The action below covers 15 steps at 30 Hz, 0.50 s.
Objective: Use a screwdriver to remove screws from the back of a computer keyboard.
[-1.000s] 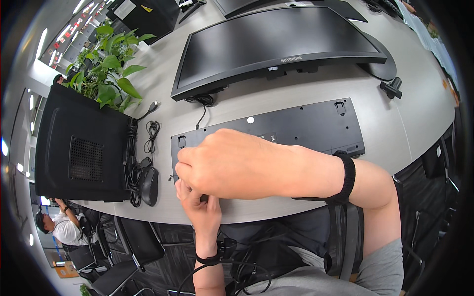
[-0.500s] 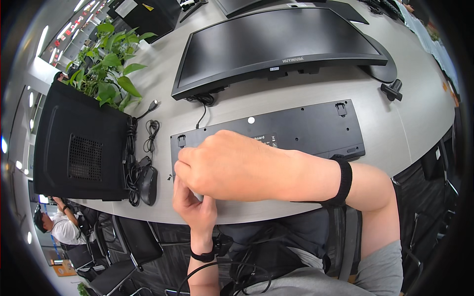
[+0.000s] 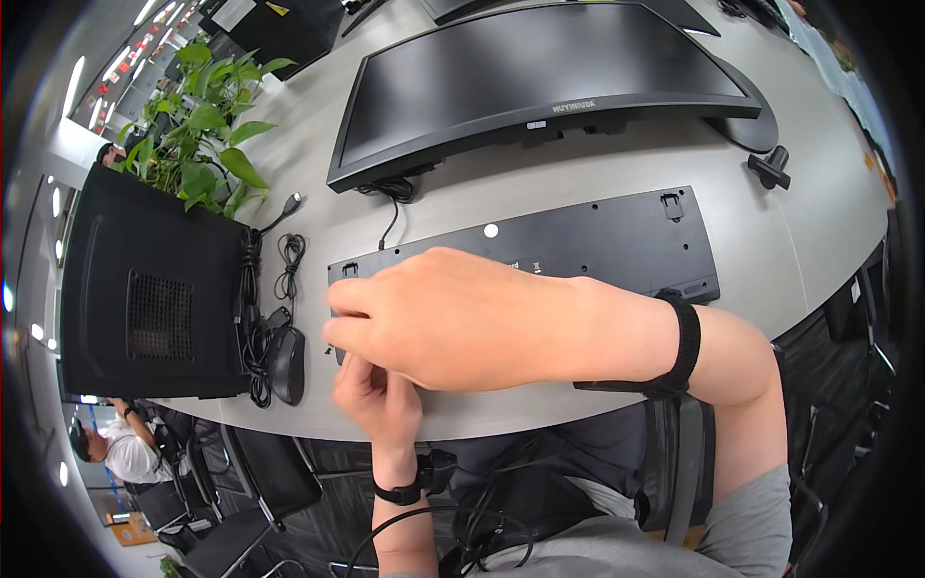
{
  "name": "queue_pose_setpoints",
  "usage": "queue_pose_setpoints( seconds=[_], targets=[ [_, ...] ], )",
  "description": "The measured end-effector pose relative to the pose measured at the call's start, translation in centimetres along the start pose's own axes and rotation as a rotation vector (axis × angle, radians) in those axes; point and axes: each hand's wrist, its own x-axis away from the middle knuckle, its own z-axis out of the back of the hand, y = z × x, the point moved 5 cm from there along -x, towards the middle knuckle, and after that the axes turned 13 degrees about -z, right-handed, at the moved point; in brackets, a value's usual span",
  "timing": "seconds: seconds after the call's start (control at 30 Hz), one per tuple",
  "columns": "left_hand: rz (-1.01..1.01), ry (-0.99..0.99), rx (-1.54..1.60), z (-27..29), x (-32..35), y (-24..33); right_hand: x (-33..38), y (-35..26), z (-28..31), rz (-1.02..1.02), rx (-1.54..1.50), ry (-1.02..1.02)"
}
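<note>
A black keyboard [image 3: 617, 236] lies face down on the grey table, its underside with small feet and a white round spot showing. My right hand [image 3: 443, 318] reaches across it from the right, fingers curled together over its left end. Just below, my left hand [image 3: 381, 409] is at the keyboard's near left corner, fingers bent and thumb up against the right hand. Whatever the fingers pinch is hidden behind the right hand. Tiny dark bits [image 3: 329, 351], perhaps screws, lie beside the left fingers.
Left stands a black computer case [image 3: 154, 279], with bundled cables [image 3: 252, 318] and a mouse [image 3: 287, 366] beside it. A leafy plant [image 3: 207, 159] is behind it. A monitor [image 3: 549, 77] stands beyond the keyboard; a small black device [image 3: 769, 169] lies to the right.
My right hand has shifted slightly left, and its fingers have changed their bend. My left hand stays close beneath it. The whole view has tilted a little.
</note>
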Motion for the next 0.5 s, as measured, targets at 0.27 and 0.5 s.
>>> queue_pose_setpoints(
  seconds=[0.27,0.5],
  targets=[
    [0.018,0.043,0.023,0.2,0.0,-0.1,-0.2,-0.2,0.2,-0.013,0.071,0.020],
    [-0.092,-0.076,-0.058,0.3,0.5,0.2,0.0,-0.2,0.6,0.006,-0.042,-0.005]
  ],
)
